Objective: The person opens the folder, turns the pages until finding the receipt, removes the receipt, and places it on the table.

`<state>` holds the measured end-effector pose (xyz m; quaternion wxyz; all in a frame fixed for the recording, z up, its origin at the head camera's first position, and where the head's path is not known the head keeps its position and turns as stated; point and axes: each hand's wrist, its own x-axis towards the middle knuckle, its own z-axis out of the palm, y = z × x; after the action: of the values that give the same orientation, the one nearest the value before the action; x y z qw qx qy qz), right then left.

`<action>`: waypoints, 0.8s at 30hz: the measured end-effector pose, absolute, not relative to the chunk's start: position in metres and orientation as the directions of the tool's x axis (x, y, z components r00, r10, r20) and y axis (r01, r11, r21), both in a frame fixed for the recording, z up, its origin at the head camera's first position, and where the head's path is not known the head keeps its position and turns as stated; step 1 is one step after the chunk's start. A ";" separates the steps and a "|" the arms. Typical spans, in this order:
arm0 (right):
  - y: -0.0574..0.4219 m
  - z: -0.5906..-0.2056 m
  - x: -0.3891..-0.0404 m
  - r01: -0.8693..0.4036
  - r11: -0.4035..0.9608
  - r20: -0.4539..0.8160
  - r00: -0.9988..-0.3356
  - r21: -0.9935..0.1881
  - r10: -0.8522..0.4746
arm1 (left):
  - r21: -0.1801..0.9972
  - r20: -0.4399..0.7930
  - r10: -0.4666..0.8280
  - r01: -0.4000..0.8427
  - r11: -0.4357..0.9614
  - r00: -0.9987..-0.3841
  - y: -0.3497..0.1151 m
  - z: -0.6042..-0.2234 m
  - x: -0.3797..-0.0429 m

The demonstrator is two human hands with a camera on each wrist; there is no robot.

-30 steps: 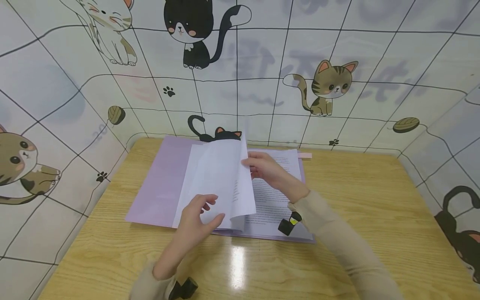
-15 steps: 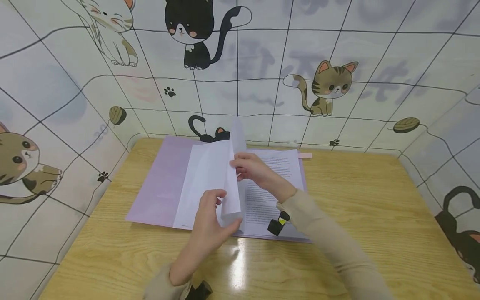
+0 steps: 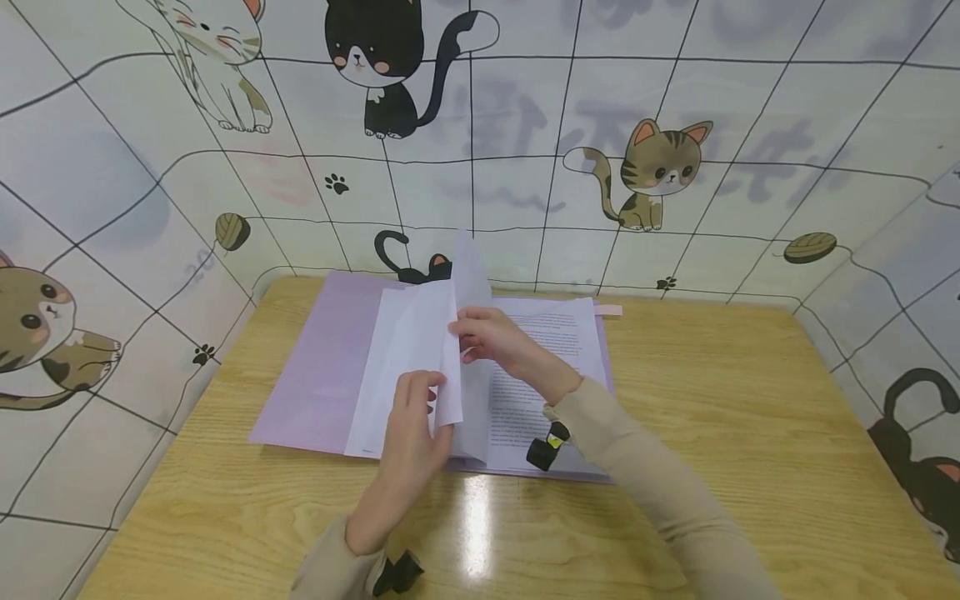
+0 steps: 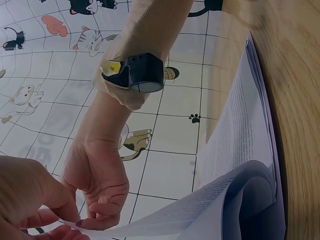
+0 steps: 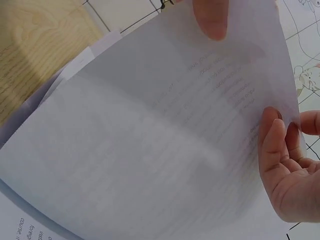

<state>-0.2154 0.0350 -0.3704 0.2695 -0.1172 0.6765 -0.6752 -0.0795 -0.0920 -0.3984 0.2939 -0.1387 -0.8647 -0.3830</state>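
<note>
A lilac folder (image 3: 307, 367) lies spread on the table with white sheets inside, in the head view. One raised sheet of paper (image 3: 450, 396) curves up near the middle. My right hand (image 3: 501, 343) pinches its edge higher up, the thumb (image 5: 212, 20) lying against the page in the right wrist view. Lower on the same edge, my left hand (image 3: 411, 437) holds the sheet between thumb and fingers. Both hands meet close together in the left wrist view, where the sheet bends in a loop. Printed pages (image 3: 536, 358) lie under the right forearm, partly hidden.
The wooden table (image 3: 720, 433) extends around the folder. A pale pink tab (image 3: 610, 310) sticks out at the folder's upper right. Walls with cat drawings (image 3: 663, 175) enclose the back and sides. Dark camera mounts (image 3: 546, 447) sit on both wrists.
My right hand has drawn the sheet's edge leftward, turning it further over. The left hand has moved right and up and now holds the sheet's lower edge; earlier it hovered with fingers apart.
</note>
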 end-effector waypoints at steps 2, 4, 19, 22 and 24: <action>0.035 -0.370 -0.215 0.207 0.062 -0.208 -0.824 -0.976 -0.527 | 0.587 0.621 0.009 0.472 0.657 -0.784 -0.094 -0.399 -0.081; 0.035 -0.369 -0.215 0.207 0.063 -0.208 -0.818 -0.976 -0.536 | 0.591 0.624 0.001 0.473 0.653 -0.781 -0.096 -0.400 -0.082; 0.051 -0.374 -0.220 0.206 0.097 -0.225 -0.798 -0.974 -0.559 | 0.611 0.597 -0.059 0.406 0.679 -0.800 -0.139 -0.424 -0.086; 0.056 -0.379 -0.223 0.200 0.115 -0.230 -0.800 -0.973 -0.554 | 0.615 0.576 -0.078 0.368 0.697 -0.814 -0.147 -0.430 -0.087; 0.060 -0.382 -0.225 0.201 0.126 -0.237 -0.804 -0.972 -0.546 | 0.627 0.544 -0.096 0.328 0.707 -0.833 -0.152 -0.432 -0.087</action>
<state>-0.2249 0.0602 -0.3818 0.2875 -0.1245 0.6930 -0.6493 -0.0866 -0.1519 -0.4323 0.2810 -0.0660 -0.8800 -0.3772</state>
